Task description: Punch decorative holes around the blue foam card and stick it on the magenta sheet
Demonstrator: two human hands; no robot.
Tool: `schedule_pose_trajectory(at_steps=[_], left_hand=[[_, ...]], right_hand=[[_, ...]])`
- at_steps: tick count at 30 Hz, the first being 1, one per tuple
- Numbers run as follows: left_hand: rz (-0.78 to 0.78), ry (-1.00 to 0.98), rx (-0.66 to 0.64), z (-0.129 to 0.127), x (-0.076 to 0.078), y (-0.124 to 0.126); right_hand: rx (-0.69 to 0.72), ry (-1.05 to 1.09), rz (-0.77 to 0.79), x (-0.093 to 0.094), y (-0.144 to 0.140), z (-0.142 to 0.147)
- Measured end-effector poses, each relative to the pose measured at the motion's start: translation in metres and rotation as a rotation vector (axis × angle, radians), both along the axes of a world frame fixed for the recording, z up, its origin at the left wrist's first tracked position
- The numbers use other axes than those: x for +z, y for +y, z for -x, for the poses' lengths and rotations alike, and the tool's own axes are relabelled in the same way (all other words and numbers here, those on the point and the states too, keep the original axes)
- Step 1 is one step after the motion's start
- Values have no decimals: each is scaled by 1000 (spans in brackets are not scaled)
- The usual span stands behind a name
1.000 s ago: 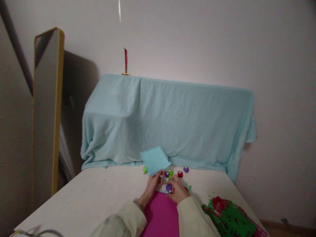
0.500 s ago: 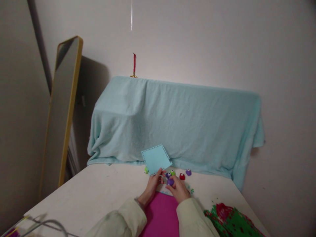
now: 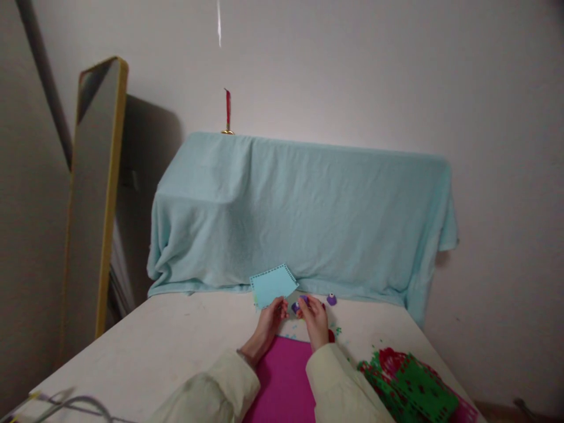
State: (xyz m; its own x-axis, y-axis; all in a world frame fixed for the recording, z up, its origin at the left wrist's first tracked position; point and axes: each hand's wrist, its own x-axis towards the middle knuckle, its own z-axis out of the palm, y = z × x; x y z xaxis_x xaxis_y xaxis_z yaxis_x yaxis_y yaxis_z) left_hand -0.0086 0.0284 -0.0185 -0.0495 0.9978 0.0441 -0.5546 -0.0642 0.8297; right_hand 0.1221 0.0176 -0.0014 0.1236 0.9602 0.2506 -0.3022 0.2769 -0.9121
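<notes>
My left hand point(image 3: 272, 316) is closed on the near edge of a light blue card point(image 3: 272, 288), which has small holes punched along its borders. Between the fingertips of my right hand point(image 3: 315, 317) is a small purple craft punch point(image 3: 304, 300). Just beside it, between the two hands, sits a darker purple punch point(image 3: 295, 307) with a white top. Another purple punch point(image 3: 331, 299) stands further right on the table. My right hand partly hides red pieces behind it. Below both hands lies a magenta sheet point(image 3: 284, 376).
Punched green and red sheets point(image 3: 425, 388) are heaped at the right, with green paper bits nearby. Cables point(image 3: 73, 400) cross the table's near left corner. A pale blue cloth point(image 3: 317, 217) covers something along the back. A gold-framed mirror point(image 3: 94, 200) leans at the left.
The view has shifted slightly. The card has tipped lower and flatter in my left hand. My right hand has moved the purple punch up beside the darker one, covering the green and red punches.
</notes>
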Motion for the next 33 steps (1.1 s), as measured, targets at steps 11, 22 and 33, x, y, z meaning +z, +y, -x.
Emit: schedule_pose_trajectory(at_steps=[11, 22, 33], left_hand=[[-103, 261, 122, -3, 12, -17], [13, 554, 183, 6, -18, 2], [-230, 266, 279, -3, 21, -25]], right_hand=[[265, 151, 142, 0, -7, 1], [341, 61, 79, -5, -5, 7], [55, -32, 49, -9, 5, -4]])
